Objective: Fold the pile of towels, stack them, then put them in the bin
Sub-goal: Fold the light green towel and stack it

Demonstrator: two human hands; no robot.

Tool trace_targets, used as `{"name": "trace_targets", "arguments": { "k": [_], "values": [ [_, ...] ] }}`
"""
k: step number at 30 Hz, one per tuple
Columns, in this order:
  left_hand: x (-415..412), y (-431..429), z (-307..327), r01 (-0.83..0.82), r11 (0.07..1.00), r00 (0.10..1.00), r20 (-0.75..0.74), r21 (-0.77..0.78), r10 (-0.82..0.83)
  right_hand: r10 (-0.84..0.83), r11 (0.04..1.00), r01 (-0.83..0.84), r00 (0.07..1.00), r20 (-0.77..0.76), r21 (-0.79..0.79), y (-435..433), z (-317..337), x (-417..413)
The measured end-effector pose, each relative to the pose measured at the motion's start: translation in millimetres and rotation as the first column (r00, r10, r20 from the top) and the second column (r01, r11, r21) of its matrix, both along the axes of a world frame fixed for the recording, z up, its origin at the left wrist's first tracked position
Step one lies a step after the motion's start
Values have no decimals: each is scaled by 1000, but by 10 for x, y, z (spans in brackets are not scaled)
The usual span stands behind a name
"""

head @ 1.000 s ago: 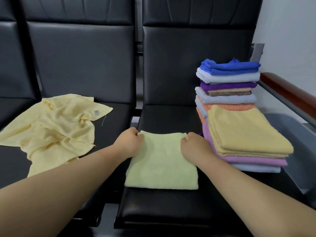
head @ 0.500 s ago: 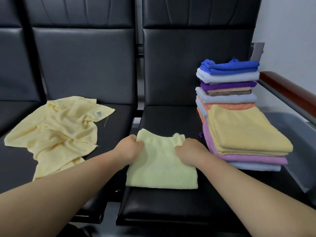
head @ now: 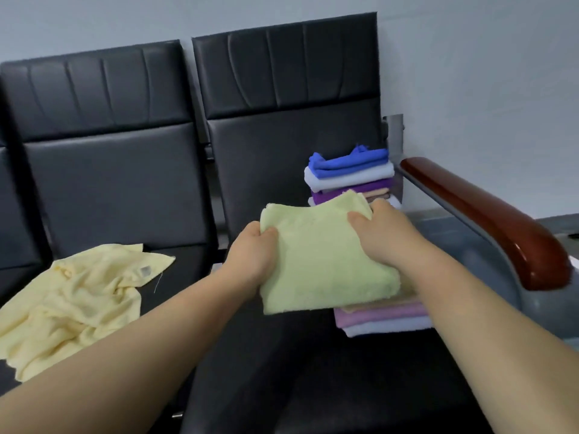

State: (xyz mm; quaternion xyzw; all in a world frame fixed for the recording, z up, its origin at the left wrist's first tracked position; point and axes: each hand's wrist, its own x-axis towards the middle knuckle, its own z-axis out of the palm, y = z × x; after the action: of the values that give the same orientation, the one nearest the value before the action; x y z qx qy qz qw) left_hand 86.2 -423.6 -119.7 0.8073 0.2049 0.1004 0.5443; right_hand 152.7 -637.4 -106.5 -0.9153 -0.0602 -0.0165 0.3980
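Note:
A folded pale green towel (head: 322,261) is held up above the right seat, partly over the front stack of folded towels (head: 383,319). My left hand (head: 250,255) grips its left edge and my right hand (head: 379,233) grips its far right corner. Behind it stands a taller stack of folded towels (head: 351,170) with a blue one on top. An unfolded pale yellow towel (head: 75,302) lies crumpled on the left seat. The held towel hides most of the front stack.
Black padded seats (head: 313,371) in a row carry everything. A brown wooden armrest (head: 488,220) runs along the right side, with a grey bin (head: 470,255) just beneath and behind it. A pale wall stands behind.
Both hands lifted the folded green towel off the seat and carried it right, over the front stack. The view tilted upward.

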Motion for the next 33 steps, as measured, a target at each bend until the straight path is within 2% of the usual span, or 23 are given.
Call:
{"name": "trace_targets", "arguments": {
  "k": [3,6,8,11,13,16,20,23,28,31,33],
  "values": [
    [352,-407,-11,31,996,999,-25,-82,-34,-59,998,59,998,-3,-37,-419,21,256],
    [672,-730,-116,20,996,998,-51,-85,-24,-104,992,104,994,-8,-74,-720,-108,486],
    [818,-844,-234,12,1000,997,-76,-20,-13,-111,988,109,994,-14,-113,-819,-265,597],
    [879,-852,-424,32,980,989,-148,197,-3,-96,985,91,995,-29,-145,-851,-439,670],
    [875,-819,-500,28,971,990,-142,238,6,-86,981,83,996,-10,-174,-851,-446,671],
    [849,-772,-484,23,967,993,-114,254,6,-60,951,92,992,115,-296,-837,-370,608],
    [716,-615,-430,15,967,998,-62,253,0,70,899,42,969,238,-437,-618,-244,355],
    [517,-386,-382,21,970,997,-74,243,-4,164,882,-30,955,246,-469,-310,-215,138],
    [32,295,-333,74,906,987,-163,417,-5,389,825,-242,899,202,-510,456,-354,-256],
    [-324,965,-332,77,851,964,-257,520,70,545,738,-400,829,130,-543,1090,-507,-469],
    [-553,1411,-363,100,799,936,-328,593,126,618,692,-511,784,52,-510,1470,-596,-585]
  ]
}}
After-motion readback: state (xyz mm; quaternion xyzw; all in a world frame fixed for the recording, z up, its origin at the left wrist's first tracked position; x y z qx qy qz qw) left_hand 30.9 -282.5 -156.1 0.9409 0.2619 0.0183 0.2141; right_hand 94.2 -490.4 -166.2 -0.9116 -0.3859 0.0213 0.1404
